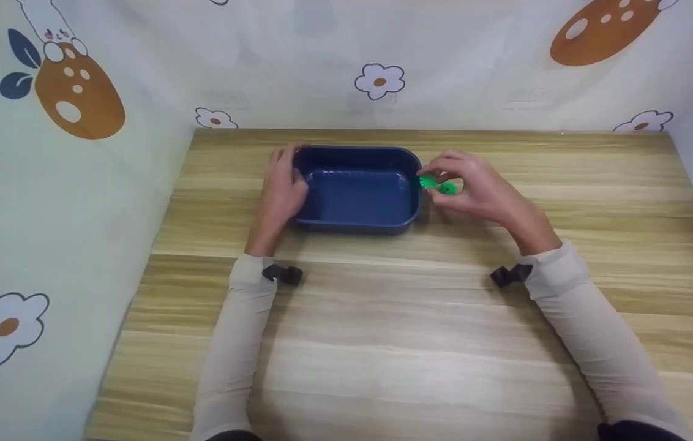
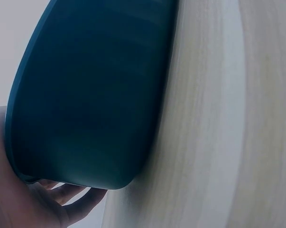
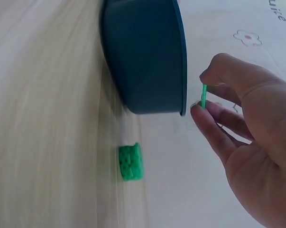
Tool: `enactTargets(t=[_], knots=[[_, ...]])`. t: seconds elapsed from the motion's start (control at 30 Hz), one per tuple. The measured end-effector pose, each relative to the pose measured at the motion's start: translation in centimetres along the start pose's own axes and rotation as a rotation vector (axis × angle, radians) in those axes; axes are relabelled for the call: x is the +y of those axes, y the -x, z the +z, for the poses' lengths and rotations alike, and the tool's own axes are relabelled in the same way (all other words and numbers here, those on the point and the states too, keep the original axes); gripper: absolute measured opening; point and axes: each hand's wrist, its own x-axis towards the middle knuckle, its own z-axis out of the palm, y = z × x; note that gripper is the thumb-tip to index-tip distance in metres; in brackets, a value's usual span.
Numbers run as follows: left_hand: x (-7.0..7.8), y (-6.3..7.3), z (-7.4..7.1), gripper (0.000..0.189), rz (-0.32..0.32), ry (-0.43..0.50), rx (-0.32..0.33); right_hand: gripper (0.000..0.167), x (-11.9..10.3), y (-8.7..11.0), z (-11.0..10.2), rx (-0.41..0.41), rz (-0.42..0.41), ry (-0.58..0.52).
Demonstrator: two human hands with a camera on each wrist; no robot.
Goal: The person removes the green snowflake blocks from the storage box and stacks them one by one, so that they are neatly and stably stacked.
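Note:
A dark blue rectangular basin [image 1: 359,199] stands on the table. My left hand [image 1: 284,187] grips its left end, thumb over the rim and fingers along the outside; the left wrist view shows those fingers behind the basin wall [image 2: 86,109]. Just off the right end, my right hand [image 1: 469,184] pinches a thin green piece with a toothed edge [image 1: 427,181] between thumb and fingertips. In the right wrist view that green piece [image 3: 203,96] appears edge-on, above rim height. A second green piece [image 3: 131,162], thicker and dotted with dark holes, lies on the table below the right hand.
The wood-grain table [image 1: 383,318] runs back to a patterned cloth wall [image 1: 457,73]. Another cloth wall [image 1: 77,214] rises along the left side. Small black wrist mounts [image 1: 285,274] sit at both sleeve cuffs.

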Motion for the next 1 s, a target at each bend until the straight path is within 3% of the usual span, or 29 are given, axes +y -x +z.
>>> enactTargets(t=[0.13,0.43,1.0], knots=[[0.0,0.0,0.0,0.064,-0.004,0.003,-0.005,0.033,0.8,0.1,-0.4,0.007,0.019,-0.025],[-0.1,0.1,-0.1,0.061,0.020,-0.004,-0.005,0.029,2.6,0.6,-1.1,-0.012,0.079,0.035],[-0.1,0.0,-0.1,0.064,0.025,-0.001,-0.010,0.029,3.3,1.0,-1.3,-0.121,0.258,0.127]])
